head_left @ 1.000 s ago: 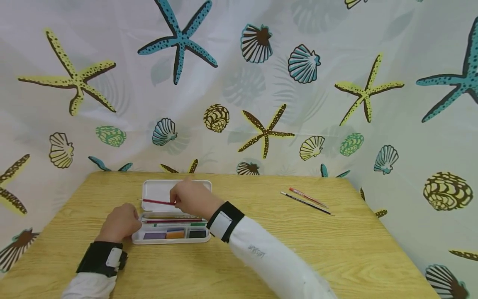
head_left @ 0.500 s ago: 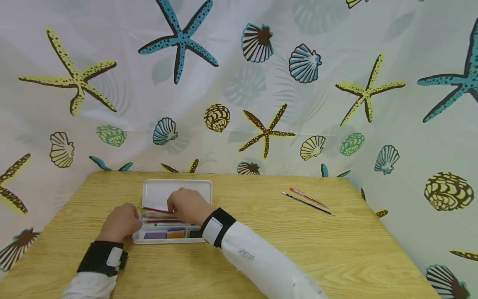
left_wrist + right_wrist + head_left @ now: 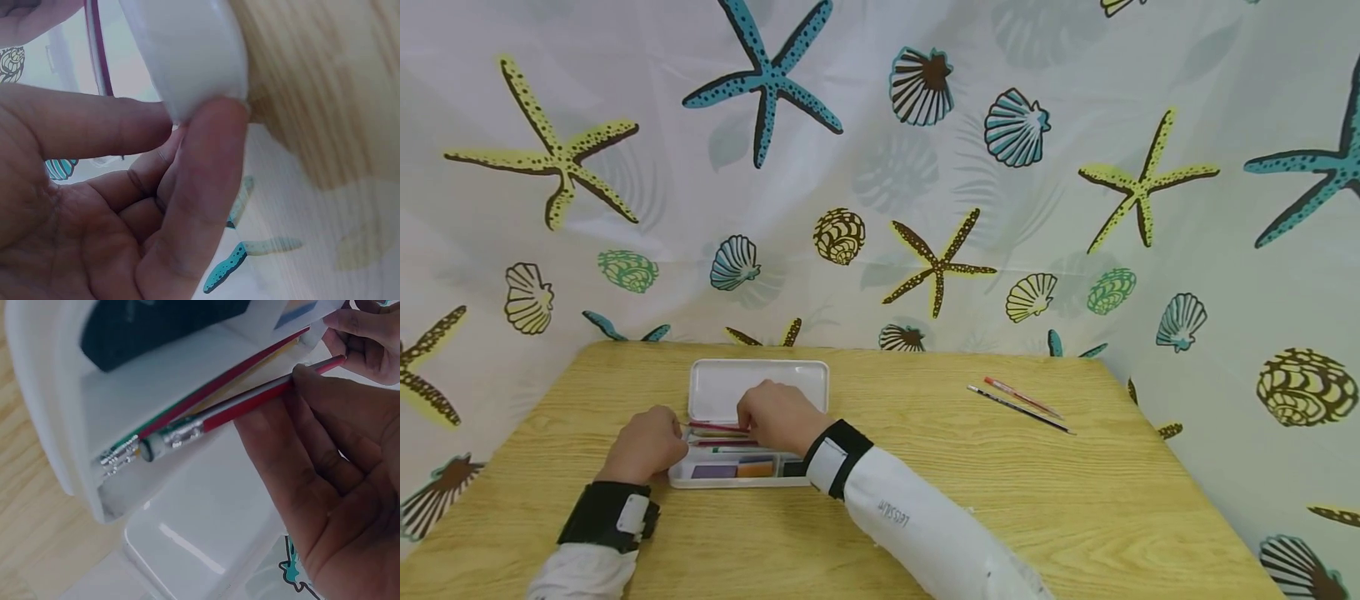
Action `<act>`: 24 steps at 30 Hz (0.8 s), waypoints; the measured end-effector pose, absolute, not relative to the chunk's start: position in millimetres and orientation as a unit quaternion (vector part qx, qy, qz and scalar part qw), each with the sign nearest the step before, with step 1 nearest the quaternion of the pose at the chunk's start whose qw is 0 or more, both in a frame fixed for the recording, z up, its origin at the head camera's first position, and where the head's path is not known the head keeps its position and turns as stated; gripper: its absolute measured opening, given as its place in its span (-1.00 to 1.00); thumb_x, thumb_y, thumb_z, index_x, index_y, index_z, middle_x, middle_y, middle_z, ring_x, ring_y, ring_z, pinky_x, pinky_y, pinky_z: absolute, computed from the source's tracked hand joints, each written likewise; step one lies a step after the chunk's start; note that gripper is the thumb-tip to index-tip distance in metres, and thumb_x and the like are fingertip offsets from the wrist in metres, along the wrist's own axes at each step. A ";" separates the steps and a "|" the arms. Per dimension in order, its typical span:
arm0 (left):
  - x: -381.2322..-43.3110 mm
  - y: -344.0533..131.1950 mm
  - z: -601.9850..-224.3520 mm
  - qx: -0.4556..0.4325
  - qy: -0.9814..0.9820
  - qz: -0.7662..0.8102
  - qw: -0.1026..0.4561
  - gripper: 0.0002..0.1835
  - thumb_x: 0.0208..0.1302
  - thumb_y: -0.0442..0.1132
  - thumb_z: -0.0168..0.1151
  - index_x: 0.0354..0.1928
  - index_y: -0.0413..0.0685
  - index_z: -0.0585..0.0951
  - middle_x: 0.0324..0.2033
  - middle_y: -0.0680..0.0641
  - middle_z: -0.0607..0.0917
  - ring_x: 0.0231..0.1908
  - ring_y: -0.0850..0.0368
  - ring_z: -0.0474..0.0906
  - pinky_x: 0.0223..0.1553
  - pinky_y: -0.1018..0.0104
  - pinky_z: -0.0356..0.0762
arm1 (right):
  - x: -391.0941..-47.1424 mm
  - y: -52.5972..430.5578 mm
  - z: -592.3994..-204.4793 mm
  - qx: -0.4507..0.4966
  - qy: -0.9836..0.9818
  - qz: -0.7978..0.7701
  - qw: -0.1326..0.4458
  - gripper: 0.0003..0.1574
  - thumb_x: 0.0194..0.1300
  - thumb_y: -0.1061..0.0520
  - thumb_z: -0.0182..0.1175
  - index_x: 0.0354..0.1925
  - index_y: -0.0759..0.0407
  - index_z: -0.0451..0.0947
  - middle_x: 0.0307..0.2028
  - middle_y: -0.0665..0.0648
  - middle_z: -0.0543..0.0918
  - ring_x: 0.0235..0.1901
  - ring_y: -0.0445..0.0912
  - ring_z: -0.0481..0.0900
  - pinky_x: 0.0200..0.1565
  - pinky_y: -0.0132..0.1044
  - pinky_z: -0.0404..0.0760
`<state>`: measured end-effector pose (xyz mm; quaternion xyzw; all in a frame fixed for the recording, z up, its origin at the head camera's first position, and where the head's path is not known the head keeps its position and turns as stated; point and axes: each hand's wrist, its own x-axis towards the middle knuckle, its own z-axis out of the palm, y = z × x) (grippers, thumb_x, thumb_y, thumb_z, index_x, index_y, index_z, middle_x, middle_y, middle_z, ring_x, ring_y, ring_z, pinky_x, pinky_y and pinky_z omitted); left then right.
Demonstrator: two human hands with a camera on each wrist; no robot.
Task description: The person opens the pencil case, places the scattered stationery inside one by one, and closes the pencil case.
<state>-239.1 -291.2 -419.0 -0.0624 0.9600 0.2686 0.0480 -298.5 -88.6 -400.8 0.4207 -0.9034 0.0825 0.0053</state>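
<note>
The pencil box (image 3: 758, 482) lies open on the left half of the table, its lid (image 3: 722, 387) tipped back to the far side. A pale cloth (image 3: 685, 208) printed with starfish and shells hangs beyond. The wooden table (image 3: 760, 542) spreads beneath everything. White sleeves (image 3: 940, 533) cover both forearms, and a black wristband (image 3: 598, 517) circles each wrist. The left hand (image 3: 643, 444) pinches the box's left end between thumb and forefinger. The right hand (image 3: 778, 414), just beside it over the box, has thumb and fingers clamped on a red pencil (image 3: 247, 403). That pencil is above the far part of the tray; whether it touches those below cannot be told. Inside lie a dark red pencil (image 3: 212, 387), a yellow pencil (image 3: 244, 375) and a green one. Farther right, another red pencil (image 3: 1022, 396) and a black pencil (image 3: 1022, 410) lie side by side. Nearest in the tray sit purple (image 3: 713, 472), orange and dark blocks.
</note>
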 end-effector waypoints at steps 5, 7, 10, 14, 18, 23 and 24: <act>-240.2 -291.1 -418.6 -0.061 0.961 0.267 0.047 -0.84 0.11 -0.39 0.23 -0.33 -0.41 0.54 -0.48 -0.19 0.57 -0.54 -0.01 0.52 -0.53 0.24 0.43 | -299.8 -87.9 -403.9 0.425 -0.903 0.068 0.016 -0.92 0.33 0.18 0.36 -0.26 0.02 0.79 -0.34 -0.10 0.73 -0.40 -0.30 0.51 -0.28 -0.52 0.51; -240.5 -291.1 -418.6 -0.060 0.961 0.267 0.047 -0.84 0.10 -0.40 0.23 -0.33 -0.41 0.54 -0.48 -0.19 0.57 -0.54 -0.01 0.52 -0.53 0.24 0.43 | -300.0 -87.3 -405.6 0.425 -0.903 0.059 0.022 -0.91 0.33 0.18 0.36 -0.27 0.02 0.79 -0.34 -0.10 0.73 -0.41 -0.31 0.52 -0.30 -0.52 0.51; -240.0 -291.0 -419.0 -0.059 0.961 0.268 0.046 -0.87 0.10 -0.40 0.21 -0.36 -0.38 0.54 -0.49 -0.17 0.56 -0.56 0.00 0.51 -0.54 0.25 0.42 | -300.2 -86.5 -407.9 0.422 -0.905 0.044 0.028 -0.91 0.32 0.19 0.37 -0.28 0.01 0.79 -0.34 -0.11 0.73 -0.40 -0.31 0.55 -0.31 -0.50 0.53; -239.8 -291.1 -419.0 -0.061 0.960 0.269 0.048 -0.90 0.10 -0.40 0.20 -0.38 -0.35 0.52 -0.51 -0.16 0.55 -0.58 0.01 0.51 -0.54 0.25 0.41 | -300.4 -85.8 -409.6 0.416 -0.908 0.029 0.033 -0.90 0.31 0.20 0.37 -0.27 0.00 0.79 -0.31 -0.11 0.75 -0.37 -0.30 0.60 -0.29 -0.48 0.56; -240.0 -290.8 -417.4 -0.062 0.959 0.271 0.051 -0.90 0.11 -0.40 0.19 -0.38 -0.35 0.52 -0.51 -0.17 0.55 -0.57 0.01 0.51 -0.54 0.25 0.43 | -299.9 -85.5 -409.4 0.414 -0.909 0.021 0.037 -0.88 0.31 0.21 0.36 -0.25 -0.01 0.80 -0.31 -0.10 0.76 -0.34 -0.29 0.62 -0.28 -0.47 0.58; -240.1 -290.3 -417.5 -0.063 0.960 0.268 0.053 -0.89 0.10 -0.40 0.20 -0.37 -0.36 0.52 -0.50 -0.17 0.55 -0.55 0.00 0.51 -0.53 0.24 0.43 | -299.0 -85.4 -411.0 0.412 -0.910 0.014 0.046 -0.87 0.32 0.21 0.36 -0.25 -0.02 0.80 -0.31 -0.11 0.75 -0.35 -0.29 0.61 -0.27 -0.46 0.59; -240.1 -290.3 -417.6 -0.064 0.960 0.266 0.055 -0.88 0.11 -0.40 0.21 -0.36 -0.36 0.52 -0.49 -0.17 0.55 -0.55 0.00 0.51 -0.53 0.24 0.43 | -298.9 -85.4 -411.7 0.412 -0.910 0.013 0.049 -0.87 0.32 0.21 0.36 -0.25 -0.02 0.80 -0.31 -0.11 0.75 -0.35 -0.29 0.61 -0.28 -0.46 0.59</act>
